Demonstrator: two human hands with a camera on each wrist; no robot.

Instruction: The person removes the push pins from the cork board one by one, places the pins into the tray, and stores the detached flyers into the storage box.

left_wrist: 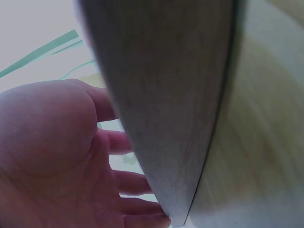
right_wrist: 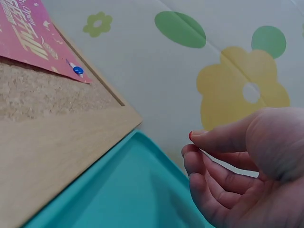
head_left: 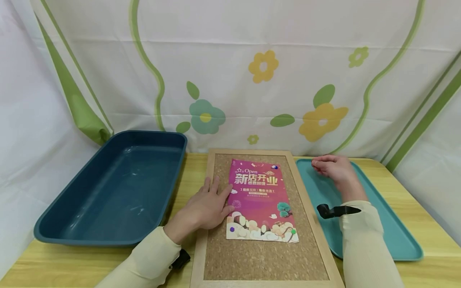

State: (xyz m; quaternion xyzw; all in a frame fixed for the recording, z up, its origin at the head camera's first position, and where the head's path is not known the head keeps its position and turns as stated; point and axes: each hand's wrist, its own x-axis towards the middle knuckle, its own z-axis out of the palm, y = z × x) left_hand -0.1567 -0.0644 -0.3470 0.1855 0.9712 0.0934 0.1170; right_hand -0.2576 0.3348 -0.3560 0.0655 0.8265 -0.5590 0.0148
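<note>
A pink and purple poster (head_left: 257, 204) lies on a cork board (head_left: 266, 262) with a light wooden frame. A blue push pin (head_left: 275, 167) is at its top right corner, a purple push pin (head_left: 232, 229) at the bottom left and a green push pin (head_left: 293, 231) at the bottom right. My left hand (head_left: 209, 208) rests with spread fingers on the board's left side, fingertips on the poster's left edge. Over the far end of the teal tray (head_left: 389, 236), my right hand (head_left: 336, 173) pinches a red push pin (right_wrist: 191, 136), mostly hidden by thumb and fingertips.
A deep dark-blue basin (head_left: 108, 200) stands on the wooden table (head_left: 437, 244) left of the board. The tray lies along the board's right side. A white curtain (head_left: 230, 60) with flowers hangs right behind the table, with more cloth at both sides.
</note>
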